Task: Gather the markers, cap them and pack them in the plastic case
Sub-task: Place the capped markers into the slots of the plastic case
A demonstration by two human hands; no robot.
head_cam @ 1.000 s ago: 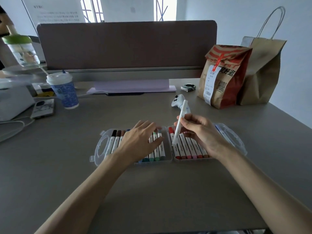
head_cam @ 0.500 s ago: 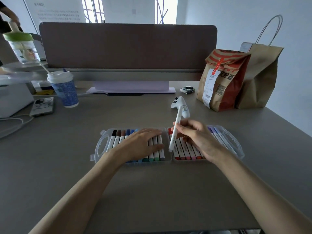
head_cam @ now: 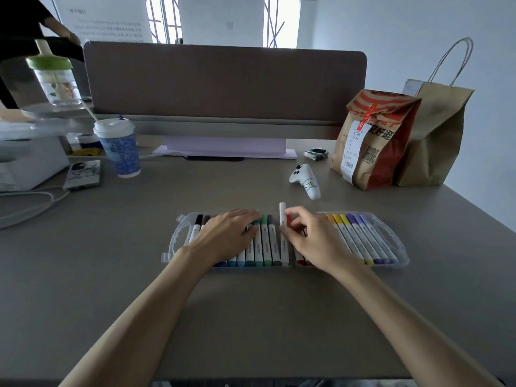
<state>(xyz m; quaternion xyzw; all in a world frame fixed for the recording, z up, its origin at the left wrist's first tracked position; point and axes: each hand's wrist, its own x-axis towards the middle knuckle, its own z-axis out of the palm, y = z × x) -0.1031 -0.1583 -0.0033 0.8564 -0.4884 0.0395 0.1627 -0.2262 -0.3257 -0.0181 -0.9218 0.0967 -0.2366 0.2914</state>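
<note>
Half a second ago the white marker (head_cam: 282, 212) stood tilted up in your right grip (head_cam: 315, 241), with its far end in front of the controller (head_cam: 304, 180). Now it lies almost flat along the right edge of the left half of the plastic case (head_cam: 178, 238), just beside the grey marker (head_cam: 270, 223), and only its far end is raised above the row. Your right grip has come down with it and pinches it near that far end. Your left grip (head_cam: 229, 237) has stayed put, fingers straight and flat on the left row, holding nothing.

Your left grip covers the middle of that row, so there you see only coloured near ends past your wrist. Your right grip hides the left part of the right half, apart from a red cap (head_cam: 289, 219) by your fingers. You cannot tell whether the white marker is seated in its slot.

One case lies open in two halves on the tabletop (head_cam: 251, 317). In the left half, two markers show to the left of your hand, and three more plus the white one to its right. In the right half about six show, yellow through purple. Behind stand one cup (head_cam: 120, 149) and two paper bags (head_cam: 374, 141).
</note>
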